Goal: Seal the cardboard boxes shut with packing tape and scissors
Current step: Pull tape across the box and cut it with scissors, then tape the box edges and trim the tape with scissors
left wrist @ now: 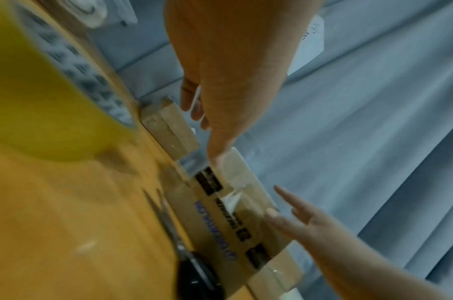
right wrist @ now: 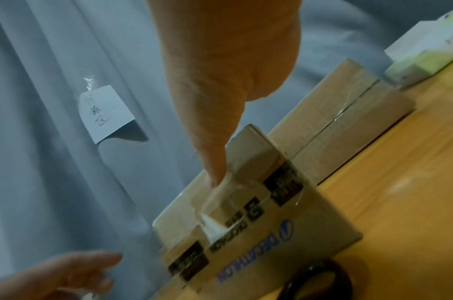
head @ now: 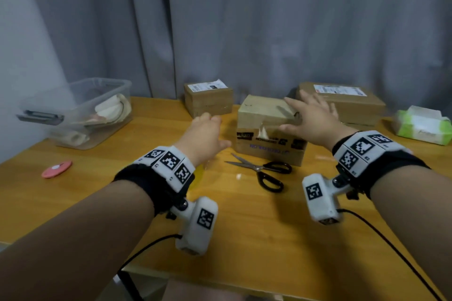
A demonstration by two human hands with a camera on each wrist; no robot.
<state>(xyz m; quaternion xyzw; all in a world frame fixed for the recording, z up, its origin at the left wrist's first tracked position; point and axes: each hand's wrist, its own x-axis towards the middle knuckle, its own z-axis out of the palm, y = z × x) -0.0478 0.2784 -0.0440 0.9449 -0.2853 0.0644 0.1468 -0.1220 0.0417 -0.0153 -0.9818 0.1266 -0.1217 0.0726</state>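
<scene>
Head view: both hands, right [head: 310,117] and left [head: 205,134], are spread empty over the centre-frame brown cardboard box [head: 269,129]; tape must be fetched next.

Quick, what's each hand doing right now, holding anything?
Left hand: open, fingers relaxed, holding nothing, just left of the middle cardboard box.
Right hand: open, fingers spread over that box's top, gripping nothing.

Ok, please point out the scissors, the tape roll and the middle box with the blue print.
scissors [head: 265,170]: head view, on the pivot where the blades meet the black handles.
yellow tape roll [left wrist: 38,105]: left wrist view, outer side.
middle cardboard box [head: 264,110]: head view, top face.
</scene>
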